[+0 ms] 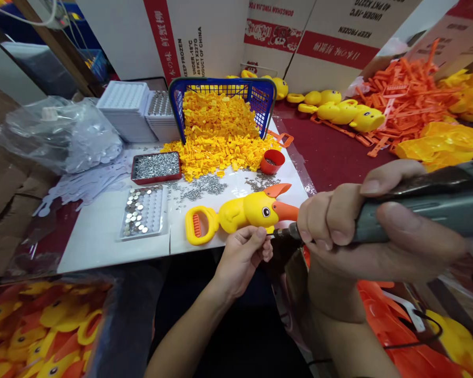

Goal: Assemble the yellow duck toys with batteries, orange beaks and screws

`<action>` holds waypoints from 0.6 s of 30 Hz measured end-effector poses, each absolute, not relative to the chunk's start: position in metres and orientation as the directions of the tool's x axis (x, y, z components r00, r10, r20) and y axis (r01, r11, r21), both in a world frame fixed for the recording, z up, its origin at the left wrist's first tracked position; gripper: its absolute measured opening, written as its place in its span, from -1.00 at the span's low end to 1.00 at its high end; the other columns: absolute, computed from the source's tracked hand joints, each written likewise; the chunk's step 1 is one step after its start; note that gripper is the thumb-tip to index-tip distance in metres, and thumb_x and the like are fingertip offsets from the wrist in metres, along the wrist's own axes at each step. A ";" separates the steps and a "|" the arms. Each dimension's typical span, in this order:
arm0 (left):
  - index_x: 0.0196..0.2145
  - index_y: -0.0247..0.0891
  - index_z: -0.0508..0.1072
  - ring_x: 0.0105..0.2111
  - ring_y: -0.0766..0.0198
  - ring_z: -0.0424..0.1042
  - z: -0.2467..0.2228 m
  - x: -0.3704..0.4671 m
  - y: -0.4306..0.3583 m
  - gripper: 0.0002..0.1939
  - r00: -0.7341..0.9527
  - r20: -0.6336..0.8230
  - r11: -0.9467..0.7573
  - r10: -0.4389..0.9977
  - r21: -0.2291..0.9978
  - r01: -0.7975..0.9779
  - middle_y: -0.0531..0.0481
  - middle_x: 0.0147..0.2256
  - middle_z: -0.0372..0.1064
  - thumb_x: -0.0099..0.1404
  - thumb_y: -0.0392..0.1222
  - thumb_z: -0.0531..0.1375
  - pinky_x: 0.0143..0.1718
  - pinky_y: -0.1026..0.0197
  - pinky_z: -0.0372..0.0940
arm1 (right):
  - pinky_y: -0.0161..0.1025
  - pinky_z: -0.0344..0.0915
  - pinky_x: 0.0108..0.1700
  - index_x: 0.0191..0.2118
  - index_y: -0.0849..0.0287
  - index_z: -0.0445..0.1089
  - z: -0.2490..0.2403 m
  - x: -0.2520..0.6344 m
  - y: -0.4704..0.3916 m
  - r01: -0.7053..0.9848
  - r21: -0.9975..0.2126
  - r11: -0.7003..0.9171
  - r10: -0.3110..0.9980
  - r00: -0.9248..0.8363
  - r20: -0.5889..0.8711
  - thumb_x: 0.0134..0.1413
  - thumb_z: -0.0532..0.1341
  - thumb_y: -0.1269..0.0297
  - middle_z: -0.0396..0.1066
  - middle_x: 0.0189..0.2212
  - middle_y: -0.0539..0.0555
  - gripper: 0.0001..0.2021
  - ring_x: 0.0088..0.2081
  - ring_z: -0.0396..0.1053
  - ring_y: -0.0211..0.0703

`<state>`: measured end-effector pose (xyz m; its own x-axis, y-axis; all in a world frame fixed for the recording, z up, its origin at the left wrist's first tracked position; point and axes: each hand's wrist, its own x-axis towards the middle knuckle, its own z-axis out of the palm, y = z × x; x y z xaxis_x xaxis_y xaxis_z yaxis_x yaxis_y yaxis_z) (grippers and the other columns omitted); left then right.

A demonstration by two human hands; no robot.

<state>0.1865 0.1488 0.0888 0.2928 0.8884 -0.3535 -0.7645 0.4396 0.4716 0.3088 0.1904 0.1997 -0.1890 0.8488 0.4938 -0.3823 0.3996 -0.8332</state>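
A yellow duck toy (242, 212) with an orange beak and a ring handle lies on its side on the white table sheet. My right hand (362, 220) is wrapped round a grey-green power screwdriver (425, 207), its bit pointing left beside the duck's head. At the bit's tip, just under the duck, my left hand (246, 254) is closed in a pinch; what its fingertips hold is too small to make out. Loose silver screws (205, 187) and a red cup (271, 161) lie behind the duck.
A blue basket (222, 84) spills small yellow parts. To its left are a red tray of metal pieces (156, 166), a white tray with silver discs (144, 211) and stacked trays (124, 107). Orange parts (410, 94) are heaped at the right; a box of ducks (43, 328) is lower left.
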 end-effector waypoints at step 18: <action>-0.47 -0.24 0.59 -0.47 0.33 0.54 0.092 0.165 0.191 -0.83 -0.258 0.074 -0.161 0.963 0.928 -0.336 0.06 -0.48 0.57 0.03 -0.22 0.50 -0.38 0.30 0.47 | -0.32 0.02 -0.82 -0.44 0.11 0.42 0.197 0.309 0.210 -0.301 -0.742 0.599 0.798 0.298 0.523 -0.18 0.21 0.42 0.14 -0.82 -0.15 -0.90 -0.84 -0.04 -0.34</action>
